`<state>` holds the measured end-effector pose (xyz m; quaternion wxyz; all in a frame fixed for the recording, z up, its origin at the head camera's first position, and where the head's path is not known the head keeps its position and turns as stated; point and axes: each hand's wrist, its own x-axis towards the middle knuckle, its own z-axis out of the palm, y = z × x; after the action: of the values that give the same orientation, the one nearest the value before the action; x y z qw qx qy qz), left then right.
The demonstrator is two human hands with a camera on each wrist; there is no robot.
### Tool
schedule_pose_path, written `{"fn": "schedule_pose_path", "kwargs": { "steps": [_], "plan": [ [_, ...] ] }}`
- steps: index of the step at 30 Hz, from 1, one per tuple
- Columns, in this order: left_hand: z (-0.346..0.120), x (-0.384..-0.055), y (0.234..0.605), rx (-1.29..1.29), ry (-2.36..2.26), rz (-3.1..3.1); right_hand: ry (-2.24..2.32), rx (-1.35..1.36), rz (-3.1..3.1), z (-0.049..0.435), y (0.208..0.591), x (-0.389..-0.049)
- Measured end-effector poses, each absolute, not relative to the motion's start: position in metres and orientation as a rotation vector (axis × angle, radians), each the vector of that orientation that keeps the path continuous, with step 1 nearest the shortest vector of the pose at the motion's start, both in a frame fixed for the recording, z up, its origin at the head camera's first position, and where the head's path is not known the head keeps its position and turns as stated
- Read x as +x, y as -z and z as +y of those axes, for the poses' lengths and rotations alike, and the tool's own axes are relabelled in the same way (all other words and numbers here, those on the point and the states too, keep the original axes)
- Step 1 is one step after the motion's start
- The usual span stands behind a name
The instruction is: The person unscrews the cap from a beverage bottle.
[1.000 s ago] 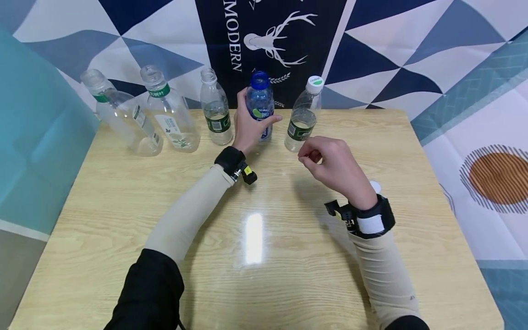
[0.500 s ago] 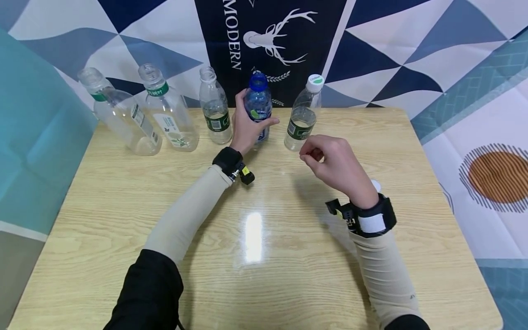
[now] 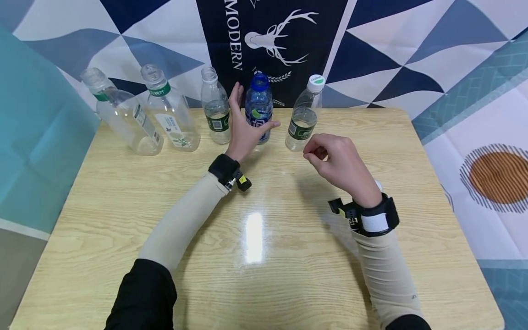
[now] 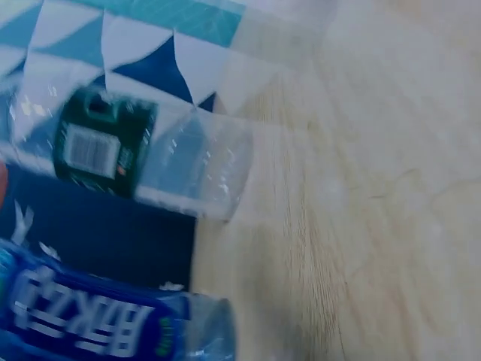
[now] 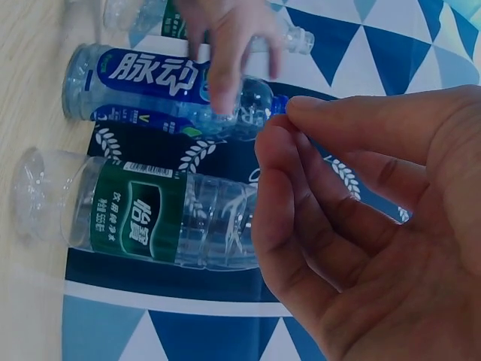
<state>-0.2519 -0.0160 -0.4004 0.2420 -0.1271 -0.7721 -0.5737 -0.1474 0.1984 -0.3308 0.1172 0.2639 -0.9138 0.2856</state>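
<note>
A blue plastic bottle (image 3: 259, 106) without a cap stands at the table's back edge. Beside it my left hand (image 3: 242, 134) is spread, its thumb across the bottle's front and its fingers off to the left. A clear green-labelled bottle (image 3: 217, 114) without a cap stands left of that hand. My right hand (image 3: 340, 160) hovers before another clear green-labelled bottle (image 3: 304, 117), which wears a white cap (image 3: 316, 82). Its fingers curl loosely and the thumb meets the index finger, with nothing visible between them in the right wrist view.
Two larger clear bottles without caps, one tilted-looking (image 3: 123, 114) and one with a white label (image 3: 171, 114), stand at the back left. A small white round thing (image 3: 378, 185) shows partly behind my right wrist. Patterned cloth (image 3: 371, 55) hangs behind the wooden table (image 3: 288, 266).
My left hand has let go of the blue bottle, its fingers moving left and opening away from it. The blue bottle stays in about the same place. My right hand has barely shifted.
</note>
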Motion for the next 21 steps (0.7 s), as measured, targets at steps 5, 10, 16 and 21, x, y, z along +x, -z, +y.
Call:
{"fn": "schedule_pose_path", "kwargs": {
  "steps": [5,10,16,21],
  "plan": [
    [-0.03,-0.205,0.373,-0.537,1.297,-1.942,-0.851,0.754,-2.682,0.201,0.33,-0.147],
    [-0.047,-0.173,0.369,-0.643,1.242,-1.832,-0.835,0.762,-2.69,0.2,0.33,-0.146],
    [-0.051,-0.159,0.369,-0.713,1.288,-1.852,-0.798,0.768,-2.681,0.199,0.328,-0.147],
    [-0.043,-0.154,0.373,-0.736,1.445,-1.874,-0.776,0.731,-2.716,0.208,0.328,-0.149]
  ]
}}
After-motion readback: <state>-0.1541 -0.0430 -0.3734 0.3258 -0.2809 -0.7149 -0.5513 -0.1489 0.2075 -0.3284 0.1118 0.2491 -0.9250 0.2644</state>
